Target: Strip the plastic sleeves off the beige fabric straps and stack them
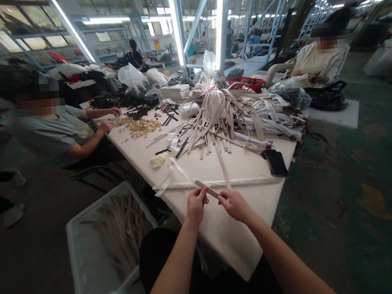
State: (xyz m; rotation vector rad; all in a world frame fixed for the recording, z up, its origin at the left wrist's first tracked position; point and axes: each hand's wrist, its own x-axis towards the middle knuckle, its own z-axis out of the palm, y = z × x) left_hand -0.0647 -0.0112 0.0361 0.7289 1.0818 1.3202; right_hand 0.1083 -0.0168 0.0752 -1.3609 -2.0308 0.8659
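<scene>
Both my hands grip one flat beige strap [211, 191] above the near part of the table. My left hand [196, 206] pinches it near its upper left end, which sticks out past the fingers. Closed around the strap's other part is my right hand [234, 205], hiding some of it. Just beyond my hands, a long white wrapped bar [254, 181] lies across the table. Farther back rises a large heap of similar beige straps [213, 113], tied with a pink band. One strap from the heap hangs down toward my right hand; whether it joins the held one I cannot tell.
A white bin [75, 249] with beige straps stands low on my left. Gold metal pieces [141, 126] and black strips [109, 101] cover the table's left side. A black phone [275, 163] lies at the right edge. People sit at left [54, 136] and far right [322, 60].
</scene>
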